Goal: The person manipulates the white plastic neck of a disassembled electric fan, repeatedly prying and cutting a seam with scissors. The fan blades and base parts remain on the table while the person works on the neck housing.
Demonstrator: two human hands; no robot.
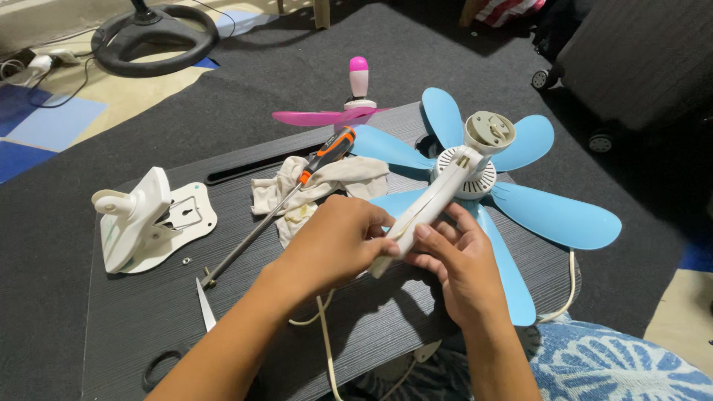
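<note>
A small fan with several light blue blades (557, 215) lies on a dark lap table (126, 312). Its white stem (434, 200) slants from the round motor housing (486, 134) down toward me. My left hand (334, 241) grips the stem's lower end from the left, fingers curled over it. From below on the right, my right hand (457, 263) holds the same stem, thumb on its side. A white cord (327, 349) trails from under my hands toward me.
An orange-and-black screwdriver (293, 189) lies across a crumpled white cloth (327, 186). A white clip bracket (145, 219) sits at the table's left, with a small screw (186, 261) and scissors (204, 304) nearby. A pink fan (349, 111) stands behind, a black fan base (152, 37) far left.
</note>
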